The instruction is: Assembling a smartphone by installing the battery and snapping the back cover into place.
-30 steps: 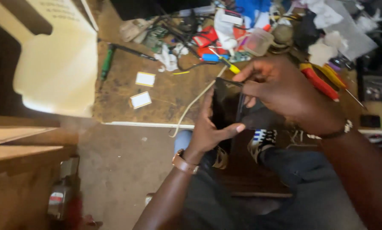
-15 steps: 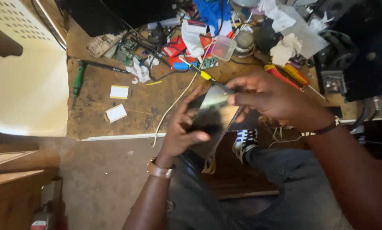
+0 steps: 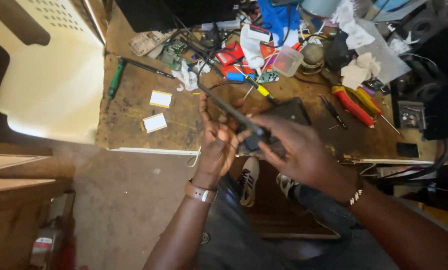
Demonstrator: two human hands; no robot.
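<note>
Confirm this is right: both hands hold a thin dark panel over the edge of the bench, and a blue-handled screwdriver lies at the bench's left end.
Not quite. The head view shows the screwdriver at the left end of the bench has a green handle, not blue. The rest stands: the left hand and right hand both hold the thin dark panel over the bench edge.

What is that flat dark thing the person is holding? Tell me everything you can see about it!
The flat dark slab is thin, rigid and glossy-looking, like a phone or its screen panel. It is seen edge-on, tilted from upper left down to lower right, above the front edge of the wooden workbench. The left hand grips it from below, and the right hand pinches its lower end. Its face is hidden.
</note>
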